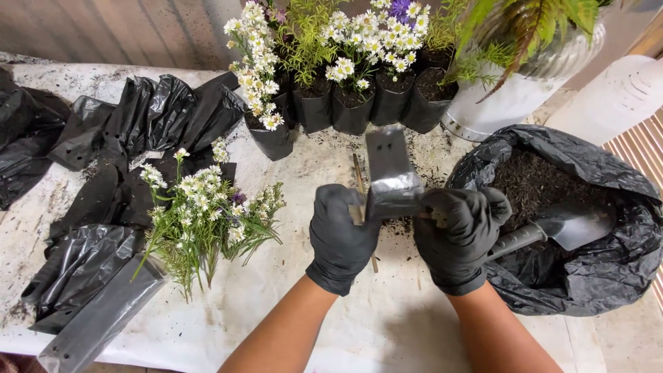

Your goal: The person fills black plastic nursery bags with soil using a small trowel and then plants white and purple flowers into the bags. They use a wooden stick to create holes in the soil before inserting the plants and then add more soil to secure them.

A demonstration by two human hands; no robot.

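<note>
Both gloved hands are gripping one empty black nursery bag [391, 169], and it is standing up flat between them, above the white table cover [407, 324]. The left hand [340, 235] is pinching the lower left edge of the bag with closed fingers, and the right hand [459, 238] is clenched on the lower right edge; it seems that the right hand is also keeping the handle of a small trowel [563, 226] under its fingers, but I cannot tell this for sure. The blade of the trowel is lying in the big black sack of soil [573, 207], just at the right of the hands. The bag in the hands is looking still flat and without soil, so I judge that this one is only at the opening step. Behind the hands, a row of filled bags with flowering plants [352, 97] is already standing, so several pots are looking finished. On the left, a loose bunch of white-flowered plants [204, 214] is lying on the table, not yet potted, and empty black bags [138, 124] are waiting around it, so a good part of the work is remaining. A silver pot with a fern [525, 76] is standing at the back right.
</note>
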